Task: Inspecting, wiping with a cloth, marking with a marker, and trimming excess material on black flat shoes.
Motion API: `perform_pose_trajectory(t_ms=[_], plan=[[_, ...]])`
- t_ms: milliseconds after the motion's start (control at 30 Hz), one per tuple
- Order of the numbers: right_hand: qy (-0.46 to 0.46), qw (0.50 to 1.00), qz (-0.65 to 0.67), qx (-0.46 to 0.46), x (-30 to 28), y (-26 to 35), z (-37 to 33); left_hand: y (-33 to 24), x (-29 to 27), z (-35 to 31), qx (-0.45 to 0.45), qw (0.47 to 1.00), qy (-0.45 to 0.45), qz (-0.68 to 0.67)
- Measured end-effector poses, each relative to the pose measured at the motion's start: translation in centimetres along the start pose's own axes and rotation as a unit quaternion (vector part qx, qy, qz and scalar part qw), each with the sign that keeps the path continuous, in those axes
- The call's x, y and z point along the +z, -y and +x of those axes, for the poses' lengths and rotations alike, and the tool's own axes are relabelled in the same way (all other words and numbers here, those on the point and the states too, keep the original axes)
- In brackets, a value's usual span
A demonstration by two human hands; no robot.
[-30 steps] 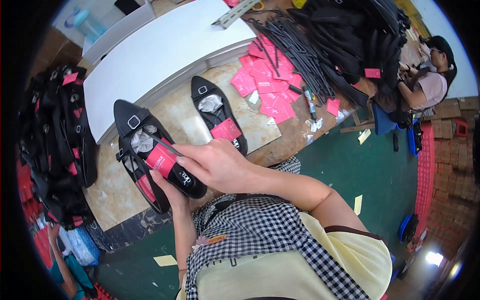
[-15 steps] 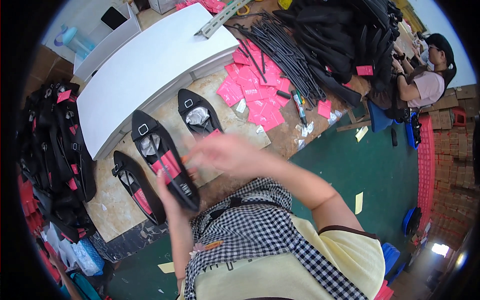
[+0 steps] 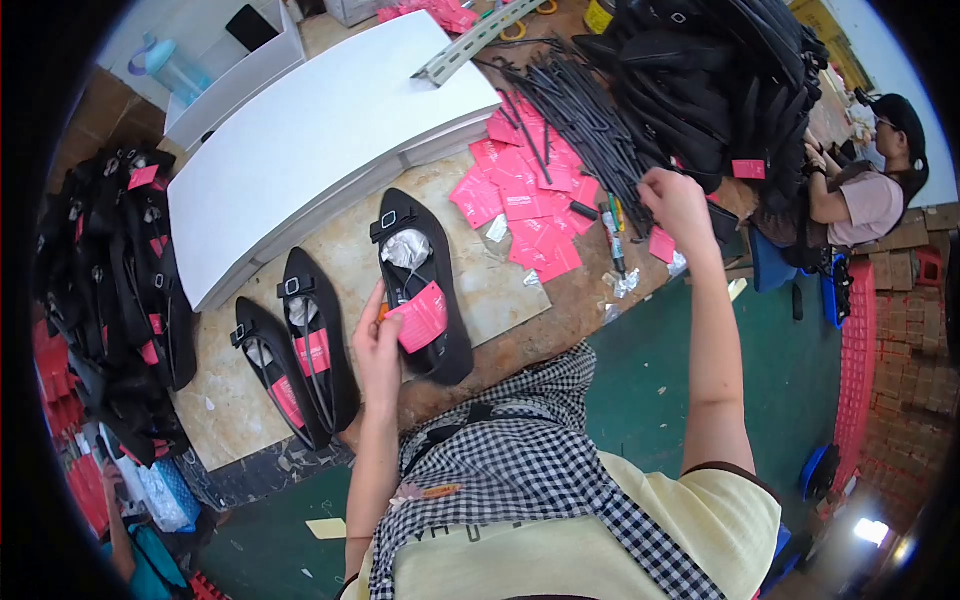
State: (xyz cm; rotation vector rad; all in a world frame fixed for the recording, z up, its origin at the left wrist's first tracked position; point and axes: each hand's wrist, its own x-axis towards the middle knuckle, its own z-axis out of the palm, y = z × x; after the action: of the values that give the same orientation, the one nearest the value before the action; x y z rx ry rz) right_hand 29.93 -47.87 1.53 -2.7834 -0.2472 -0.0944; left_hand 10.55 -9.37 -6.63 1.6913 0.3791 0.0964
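Observation:
My left hand (image 3: pixel 378 350) is closed on the near left edge of a black flat shoe (image 3: pixel 450 290), its thumb by a pink card (image 3: pixel 420 316) that lies over the shoe opening. Crumpled pale paper (image 3: pixel 407 249) fills the toe. To the left, two more buckled flats, a middle shoe (image 3: pixel 335 390) and a leftmost shoe (image 3: pixel 262 318), stand side by side, each with a pink card and a thin dark stick inside. At the near end of a heap of black sticks (image 3: pixel 580 110), my right hand (image 3: pixel 682 212) pinches a stick end, partly hidden by the fingers.
Loose pink cards (image 3: pixel 520 195) lie beside a marker-like tube (image 3: pixel 613 240). A white board (image 3: pixel 320 130) spans the back, with a metal angle bar (image 3: pixel 475 45) on it. Black shoes pile up left (image 3: pixel 120 300) and far right (image 3: pixel 690 80). A co-worker (image 3: pixel 870 190) sits at right.
The middle shoe, held up before, now rests beside the leftmost one. My left hand has moved right to the third shoe, and my right hand has reached across to the stick heap.

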Motion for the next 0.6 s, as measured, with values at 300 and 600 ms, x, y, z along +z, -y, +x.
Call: perform_pose_trajectory(t_ms=[300, 600], plan=[[0.176, 0.912, 0.37, -0.001, 2.0, 18.3, -8.8, -5.5, -0.9, -1.4, -0.156, 0.924, 0.09, -0.337], [0.234, 0.896, 0.369, -0.081, 1.9, 25.7, -10.4, -3.2, -1.8, -2.5, 0.002, 0.974, -0.09, -0.208]])
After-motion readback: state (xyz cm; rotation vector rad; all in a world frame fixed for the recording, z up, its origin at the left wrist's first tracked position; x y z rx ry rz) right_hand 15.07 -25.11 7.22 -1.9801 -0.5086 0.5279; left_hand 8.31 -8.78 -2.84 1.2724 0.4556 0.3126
